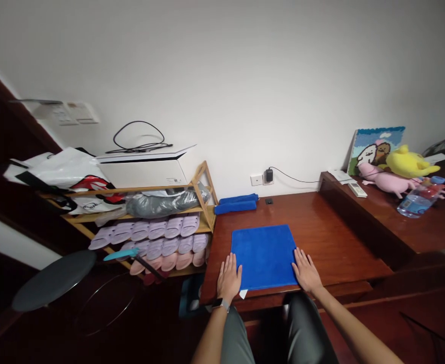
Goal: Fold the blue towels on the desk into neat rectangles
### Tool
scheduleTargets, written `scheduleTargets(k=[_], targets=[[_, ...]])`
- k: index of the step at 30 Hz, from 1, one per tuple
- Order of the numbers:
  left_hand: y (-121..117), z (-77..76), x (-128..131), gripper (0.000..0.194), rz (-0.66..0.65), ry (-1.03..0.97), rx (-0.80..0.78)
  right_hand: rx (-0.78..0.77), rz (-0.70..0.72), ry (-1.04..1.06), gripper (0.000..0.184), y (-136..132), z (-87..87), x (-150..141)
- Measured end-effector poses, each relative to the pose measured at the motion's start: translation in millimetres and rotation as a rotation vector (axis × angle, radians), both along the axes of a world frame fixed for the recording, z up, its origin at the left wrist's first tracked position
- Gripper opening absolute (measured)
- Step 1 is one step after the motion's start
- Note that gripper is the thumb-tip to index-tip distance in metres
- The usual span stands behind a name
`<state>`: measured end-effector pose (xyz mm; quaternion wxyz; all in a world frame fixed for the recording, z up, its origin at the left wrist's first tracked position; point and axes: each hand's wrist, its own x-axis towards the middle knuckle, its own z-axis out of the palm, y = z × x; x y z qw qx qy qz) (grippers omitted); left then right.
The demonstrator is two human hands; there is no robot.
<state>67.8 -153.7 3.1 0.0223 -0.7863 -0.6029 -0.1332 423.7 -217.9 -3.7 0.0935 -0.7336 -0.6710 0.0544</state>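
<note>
A blue cloth lies spread flat on the reddish-brown wooden desk, close to its front edge. A small white tag pokes out at its near left corner. My left hand rests flat along the cloth's left edge, fingers stretched out, with a watch on the wrist. At the opposite edge, my right hand lies flat with its fingers spread, fingertips by the cloth's right side. Neither hand grips anything. Two folded blue cloths sit at the desk's back left corner.
Left of the desk stands a wooden rack with several slippers and a white box on top. A stool is at lower left. On the raised right surface are plush toys, a plastic bottle and a remote.
</note>
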Motion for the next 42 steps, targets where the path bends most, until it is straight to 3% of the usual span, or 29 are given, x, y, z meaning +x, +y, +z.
scheduleTargets(k=[10,19,23,26,29,32,37,40,42], targets=[[-2.4,3.6,-1.9,0.064,0.007,0.018,-0.007,-0.038,0.011,0.034,0.070,-7.3,1.8,0.5],[-5.9,-3.2,-6.2,0.063,0.002,0.026,0.004,-0.061,-0.013,0.034,0.068,-2.9,4.4,-2.3],[-5.6,-2.2,-7.5,0.063,-0.011,0.018,-0.005,-0.008,-0.017,0.039,0.067,31.4,23.6,-9.2],[-5.5,-1.4,-8.7,0.063,-0.007,0.019,-0.007,-0.028,-0.009,0.049,0.067,78.0,43.1,-11.3],[-5.1,-3.2,-10.0,0.064,0.001,0.021,0.003,-0.101,-0.036,0.057,0.067,122.4,51.3,-9.1],[-4.6,-6.6,-11.5,0.064,0.001,0.034,0.010,-0.136,-0.054,0.060,0.068,146.7,42.3,-5.5],[-7.7,-6.5,-16.8,0.063,0.000,0.063,0.022,-0.087,-0.045,0.051,0.068,151.1,18.6,-1.5],[-7.1,4.6,-11.0,0.061,-0.010,0.085,0.061,-0.088,-0.047,0.043,0.068,150.5,14.4,-1.0],[-0.1,17.6,8.5,0.060,-0.019,0.083,0.100,-0.092,-0.048,0.042,0.068,151.1,14.5,-1.3]])
